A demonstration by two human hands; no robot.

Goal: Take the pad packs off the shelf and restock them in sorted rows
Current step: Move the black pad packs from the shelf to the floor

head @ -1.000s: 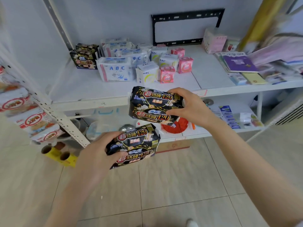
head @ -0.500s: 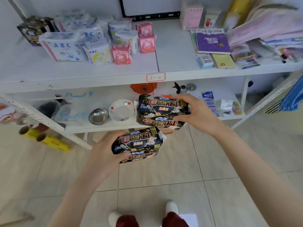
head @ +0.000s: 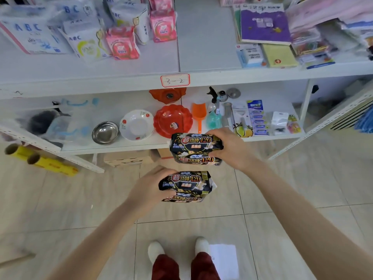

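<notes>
My left hand (head: pixel 148 187) grips a stack of two black pad packs (head: pixel 186 186) marked 420, held above the tiled floor. My right hand (head: pixel 232 147) grips a second pair of the same black packs (head: pixel 193 148), a little higher, in front of the lower shelf's edge. On the upper shelf (head: pixel 121 83) stand white ABC pad packs (head: pixel 33 36) at the left and pink pad packs (head: pixel 122 44) beside them.
A label reading 3-2 (head: pixel 175 80) sticks to the upper shelf's front. The lower shelf holds a steel bowl (head: pixel 105 132), a white plate (head: pixel 136 125), a red dish (head: pixel 172 121) and small goods. Notebooks (head: pixel 264 25) lie upper right. Yellow rolls (head: pixel 40 160) sit on the floor at left.
The view has tipped downward and my feet have come into sight. Both hands, still holding their black packs, have drawn away from the upper shelf and lower toward the floor.
</notes>
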